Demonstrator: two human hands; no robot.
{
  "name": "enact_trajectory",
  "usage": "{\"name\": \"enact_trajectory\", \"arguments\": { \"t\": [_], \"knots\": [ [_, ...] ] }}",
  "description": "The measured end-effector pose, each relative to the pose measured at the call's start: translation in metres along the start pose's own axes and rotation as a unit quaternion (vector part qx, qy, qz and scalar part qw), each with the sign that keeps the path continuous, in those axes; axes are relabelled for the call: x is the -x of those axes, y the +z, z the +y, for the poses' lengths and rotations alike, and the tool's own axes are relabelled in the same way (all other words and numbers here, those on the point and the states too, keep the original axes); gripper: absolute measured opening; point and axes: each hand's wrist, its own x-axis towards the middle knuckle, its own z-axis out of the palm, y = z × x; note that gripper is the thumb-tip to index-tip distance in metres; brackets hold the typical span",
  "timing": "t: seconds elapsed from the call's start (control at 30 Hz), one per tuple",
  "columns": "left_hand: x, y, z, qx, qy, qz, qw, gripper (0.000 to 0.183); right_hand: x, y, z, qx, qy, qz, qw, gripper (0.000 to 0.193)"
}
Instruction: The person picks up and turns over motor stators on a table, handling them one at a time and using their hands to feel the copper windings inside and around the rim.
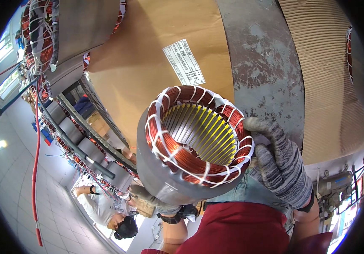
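Stator (190, 127) is tilting between two gloved hands

A white label (184, 62) is clinging to the brown cardboard (148, 72) just beyond the stator, slanting down to the right. It is carrying dark print in ruled boxes, with rows of small characters and some larger figures. Dark lettering is also running across the white shirt (105, 209) of a co-worker, who is appearing head-down at the lower left.

The stator is showing in front of the cardboard, near the person's red shirt (237, 230), with its open end facing the camera. Its smooth grey casing (160, 182) is curving below a thick ring of copper-red winding (175, 156), which white lacing is binding at intervals. Bright yellow strips are lining slots on the right side of the bore; grey metal is showing toward the left. What is bearing its weight, I cannot tell.

The hands are sitting apart, both wearing grey knit gloves. The right hand (281, 163) is holding the winding's right edge with fingers and thumb. The left hand (156, 201) is hiding partly behind the casing's underside; I cannot tell whether it is gripping.
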Motion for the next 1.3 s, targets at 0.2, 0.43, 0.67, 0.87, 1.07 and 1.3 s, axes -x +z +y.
{"name": "enact_trajectory", "arguments": {
  "t": [0.2, 0.43, 0.67, 0.87, 1.07, 1.3],
  "knots": [
    [0.012, -0.029, -0.029, -0.523, 0.37, -0.407, 0.651, 0.047, -0.023, 0.007, 0.002, -0.001, -0.069, -0.036, 0.997, 0.03],
    [0.041, 0.026, -0.018, -0.372, 0.091, -0.22, 0.897, 0.061, -0.026, 0.017, 0.006, 0.105, -0.101, -0.03, 0.989, 0.024],
    [0.076, -0.018, -0.032, -0.235, 0.015, -0.212, 0.948, 0.093, 0.027, -0.008, -0.026, -0.027, 0.049, -0.057, 0.997, 0.021],
    [0.094, 0.025, -0.005, -0.228, -0.019, -0.247, 0.942, 0.069, 0.049, -0.032, -0.041, 0.196, 0.05, -0.096, 0.975, 0.026],
    [0.086, 0.005, -0.005, -0.198, -0.009, -0.208, 0.958, 0.071, 0.048, -0.033, -0.019, 0.148, -0.014, -0.079, 0.986, 0.036],
    [0.074, 0.015, -0.005, 0.104, -0.101, -0.168, 0.975, 0.064, 0.027, -0.033, -0.011, 0.128, 0.028, -0.043, 0.99, 0.035]
  ]
}}
